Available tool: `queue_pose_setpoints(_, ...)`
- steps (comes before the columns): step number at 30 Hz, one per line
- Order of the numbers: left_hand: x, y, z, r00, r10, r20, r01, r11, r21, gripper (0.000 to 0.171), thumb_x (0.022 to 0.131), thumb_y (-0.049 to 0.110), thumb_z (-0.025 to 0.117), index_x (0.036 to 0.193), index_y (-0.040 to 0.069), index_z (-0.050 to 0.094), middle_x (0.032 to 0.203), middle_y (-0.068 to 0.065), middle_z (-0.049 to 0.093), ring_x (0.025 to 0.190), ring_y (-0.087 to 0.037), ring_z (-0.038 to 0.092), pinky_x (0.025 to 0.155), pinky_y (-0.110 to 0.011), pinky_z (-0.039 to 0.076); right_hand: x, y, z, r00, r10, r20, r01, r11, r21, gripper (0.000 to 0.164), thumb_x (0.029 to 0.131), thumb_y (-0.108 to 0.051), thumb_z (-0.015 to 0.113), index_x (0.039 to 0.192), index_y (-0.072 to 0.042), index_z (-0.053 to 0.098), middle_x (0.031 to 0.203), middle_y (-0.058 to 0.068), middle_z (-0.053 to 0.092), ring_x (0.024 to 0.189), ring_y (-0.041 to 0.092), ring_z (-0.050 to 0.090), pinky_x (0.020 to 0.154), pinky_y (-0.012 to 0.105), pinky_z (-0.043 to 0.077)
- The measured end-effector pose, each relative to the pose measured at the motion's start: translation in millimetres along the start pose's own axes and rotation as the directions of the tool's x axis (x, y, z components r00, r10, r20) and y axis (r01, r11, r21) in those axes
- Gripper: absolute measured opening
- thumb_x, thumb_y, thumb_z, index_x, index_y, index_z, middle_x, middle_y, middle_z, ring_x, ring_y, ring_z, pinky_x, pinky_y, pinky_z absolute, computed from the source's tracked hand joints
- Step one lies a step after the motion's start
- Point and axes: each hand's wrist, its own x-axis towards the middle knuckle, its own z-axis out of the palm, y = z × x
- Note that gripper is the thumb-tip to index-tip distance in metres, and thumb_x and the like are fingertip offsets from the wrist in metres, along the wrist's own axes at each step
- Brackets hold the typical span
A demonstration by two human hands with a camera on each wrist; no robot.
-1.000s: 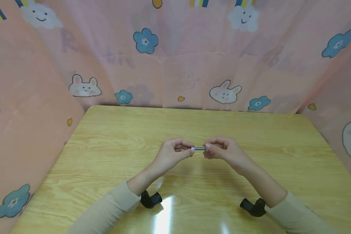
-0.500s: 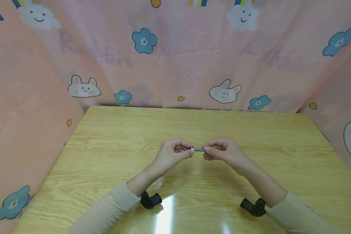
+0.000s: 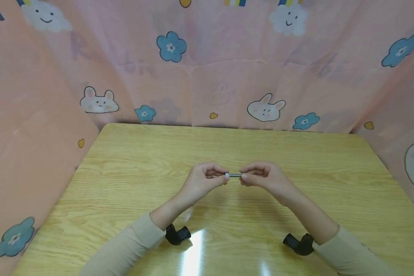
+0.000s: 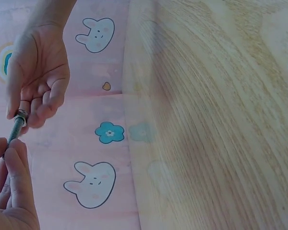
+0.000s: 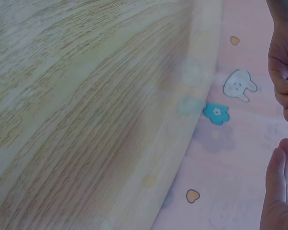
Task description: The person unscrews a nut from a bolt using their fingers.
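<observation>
Over the middle of the table, my two hands hold a metal bolt (image 3: pixel 234 175) level between them. My left hand (image 3: pixel 201 180) pinches its left end between thumb and fingertips. At the right end, my right hand (image 3: pixel 267 178) has its thumb and forefinger on a silver nut (image 4: pixel 20 116), which shows in the left wrist view. Bare thread (image 4: pixel 14 132) lies between the two sets of fingertips. The bolt's left end is mostly hidden by the left fingers. In the right wrist view both hands sit at the right edge, and the bolt is out of sight.
The wood-grain table (image 3: pixel 151 153) reaches back to a pink printed curtain (image 3: pixel 207 76), which also hangs at both sides. A black wrist mount (image 3: pixel 177 235) sticks out at the left cuff, and another black mount (image 3: pixel 298 244) at the right cuff.
My right thumb has moved slightly downward and in over the bolt's right end, and the fingers behind it have shifted a little. The left hand keeps its grip in place.
</observation>
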Motion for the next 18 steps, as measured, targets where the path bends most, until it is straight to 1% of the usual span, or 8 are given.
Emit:
queue_pose_setpoints(2,-0.8,-0.2,-0.2,1.0,0.005,0.001,-0.005,1.0,-0.004,0.02,0.087,0.008,0.066,0.103,-0.003,0.064,0.096,-0.02,0.067,0.087,-0.033,0.065,0.077,-0.031,0.053,-0.4,0.7,-0.5,1.0,-0.012,0.005,0.012,1.0,-0.004,0.036,0.087,-0.01,0.066,0.116,0.007,0.055,0.107,0.019,0.063,0.09,0.017,0.065,0.08,0.031,0.052)
queue_pose_setpoints(4,-1.2,-1.0,-0.4,1.0,0.012,-0.002,-0.012,1.0,-0.001,0.019,0.086,0.009,0.067,0.102,-0.002,0.065,0.095,-0.018,0.067,0.086,-0.033,0.065,0.076,-0.031,0.053,-0.1,1.3,-0.6,1.0,-0.019,0.01,0.019,1.0,-0.009,0.04,0.086,-0.011,0.067,0.12,0.006,0.053,0.111,0.018,0.061,0.092,0.017,0.064,0.081,0.03,0.052)
queue_pose_setpoints(6,-1.6,-1.3,-0.7,1.0,0.014,-0.005,-0.014,1.0,-0.001,0.017,0.086,0.008,0.067,0.101,-0.002,0.065,0.094,-0.018,0.068,0.086,-0.034,0.065,0.076,-0.032,0.054,0.9,2.1,-0.2,1.0,-0.02,0.021,0.02,1.0,-0.001,0.039,0.089,-0.014,0.063,0.121,0.007,0.052,0.109,0.016,0.062,0.092,0.018,0.065,0.081,0.032,0.052)
queue_pose_setpoints(9,-1.5,-1.4,-0.7,1.0,0.019,-0.008,-0.019,1.0,0.006,0.016,0.086,0.008,0.067,0.1,-0.001,0.066,0.092,-0.015,0.068,0.085,-0.033,0.065,0.075,-0.032,0.054,1.7,2.7,0.4,1.0,-0.004,0.018,0.004,1.0,0.018,0.036,0.093,-0.017,0.059,0.115,0.011,0.055,0.096,0.01,0.066,0.086,0.018,0.066,0.079,0.033,0.053)
queue_pose_setpoints(11,-1.5,-1.4,-0.8,1.0,0.022,-0.008,-0.022,1.0,0.011,0.016,0.086,0.008,0.067,0.099,-0.001,0.066,0.092,-0.014,0.069,0.085,-0.033,0.066,0.075,-0.032,0.054,1.6,2.9,0.4,1.0,0.003,0.014,-0.003,1.0,0.029,0.033,0.093,-0.016,0.059,0.111,0.012,0.056,0.091,0.009,0.067,0.084,0.018,0.067,0.079,0.033,0.053)
queue_pose_setpoints(14,-1.2,-2.1,-1.1,1.0,0.027,-0.009,-0.027,1.0,0.015,0.016,0.086,0.008,0.067,0.099,-0.001,0.066,0.092,-0.014,0.069,0.084,-0.032,0.066,0.075,-0.032,0.054,0.8,2.9,-0.5,1.0,-0.004,0.005,0.004,1.0,0.017,0.032,0.089,-0.012,0.064,0.112,0.01,0.057,0.096,0.009,0.066,0.085,0.017,0.066,0.08,0.032,0.053)
queue_pose_setpoints(16,-1.0,-2.5,-1.4,1.0,0.025,-0.009,-0.025,1.0,0.017,0.017,0.086,0.009,0.067,0.099,-0.001,0.066,0.091,-0.014,0.069,0.083,-0.028,0.066,0.075,-0.031,0.054,0.7,2.7,-1.2,1.0,-0.01,0.007,0.01,1.0,0.004,0.037,0.087,-0.011,0.066,0.117,0.007,0.054,0.1,0.01,0.064,0.088,0.017,0.065,0.081,0.031,0.052)
queue_pose_setpoints(18,-0.5,-3.0,-1.7,1.0,0.021,-0.01,-0.021,1.0,0.016,0.017,0.086,0.009,0.067,0.099,-0.001,0.065,0.091,-0.014,0.069,0.082,-0.026,0.067,0.075,-0.032,0.054,1.5,2.8,-1.6,1.0,-0.01,0.018,0.01,1.0,-0.002,0.04,0.088,-0.012,0.066,0.12,0.007,0.052,0.1,0.011,0.065,0.088,0.018,0.065,0.08,0.032,0.053)
